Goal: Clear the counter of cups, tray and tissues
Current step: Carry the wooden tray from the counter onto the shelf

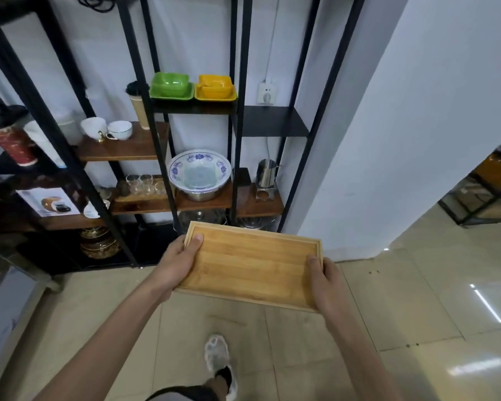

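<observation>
The black-framed shelf rack (145,169) fills the wall ahead of me, its wooden and dark metal shelves crowded with crockery, and I stand on the tiled floor (388,299) just short of it; no worktop is in view from here. The wooden tray (252,264) is in front of my chest, empty, held flat with its long axis running left to right, so it faces the rack broadside. My left hand (177,264) is clamped on its left short end, thumb on top inside the rim, and my right hand (327,282) is clamped on the right short end the same way; both are equally near, so neither leads. The move I judge is coming turns on one thing: the rack lies straight ahead and above the tray, and its upright posts (237,111) divide it into narrow bays. Held broadside, the tray looks too wide for a bay, so I expect to turn it end-on. The bare black shelf (272,121) at upper right seems the only free spot. The blue-patterned bowl (200,173), steel jug (266,173), green dish (171,85), yellow dish (216,86) and small glasses (145,183) take up the others.
</observation>
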